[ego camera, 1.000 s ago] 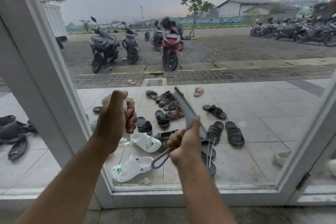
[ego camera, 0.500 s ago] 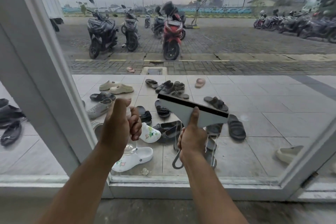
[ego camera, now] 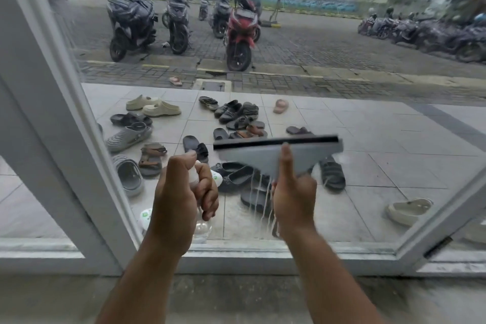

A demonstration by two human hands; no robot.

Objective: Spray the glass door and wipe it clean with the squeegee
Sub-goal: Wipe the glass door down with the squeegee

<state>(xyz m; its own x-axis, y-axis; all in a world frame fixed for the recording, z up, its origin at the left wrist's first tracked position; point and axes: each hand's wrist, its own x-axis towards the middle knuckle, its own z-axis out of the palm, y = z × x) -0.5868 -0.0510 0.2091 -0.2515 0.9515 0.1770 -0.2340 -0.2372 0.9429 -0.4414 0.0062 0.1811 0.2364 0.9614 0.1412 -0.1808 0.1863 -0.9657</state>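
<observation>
Plainly, right grip point(ego camera: 293, 192) holds the squeegee point(ego camera: 276, 155) at the glass door point(ego camera: 368, 118), left grip point(ego camera: 181, 192) the spray bottle point(ego camera: 203, 229); drips point(ego camera: 260, 192) at six o'clock may streak if the blade point(ego camera: 276, 139) tilts.

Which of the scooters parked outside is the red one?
The red scooter is the rightmost of the front three, facing the door; the two dark scooters stand to its left.

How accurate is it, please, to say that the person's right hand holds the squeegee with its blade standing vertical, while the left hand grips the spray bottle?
Not quite: the head view shows the squeegee with its blade lying roughly horizontal, not vertical. The rest holds: the right hand holds the squeegee, while the left hand grips the spray bottle.
</observation>
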